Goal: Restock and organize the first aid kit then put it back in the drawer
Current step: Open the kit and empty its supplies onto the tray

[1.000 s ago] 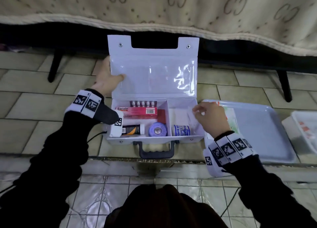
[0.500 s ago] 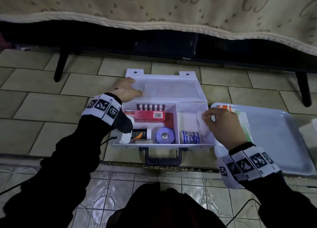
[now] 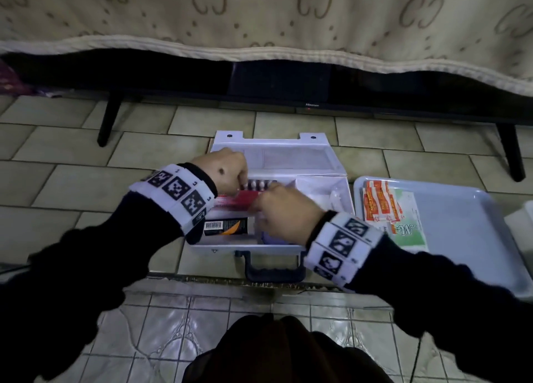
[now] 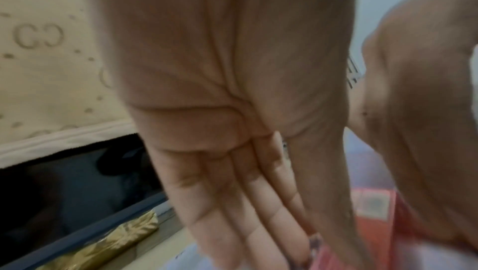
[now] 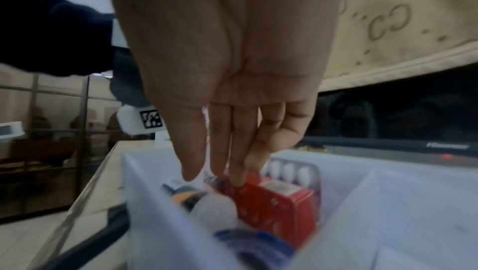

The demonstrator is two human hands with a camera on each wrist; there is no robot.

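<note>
We have both hands inside the open first aid kit (image 3: 323,177) on the tiled floor: our right hand (image 3: 284,212) touches the red box (image 5: 279,205) with straight fingertips, our left hand (image 3: 222,175) reaches beside it, fingers extended.

Seen from the head camera, high above and tilted down, the open first aid kit (image 3: 277,198) lies on the tiled ledge, both hands over it, a grey tray (image 3: 461,226) to its right. The left wrist camera sits tight against the left hand (image 4: 232,110), facing along its fingers toward the television. The right wrist camera looks down the right hand (image 5: 227,70) into the kit. All three views share the red box (image 5: 279,202).
</note>
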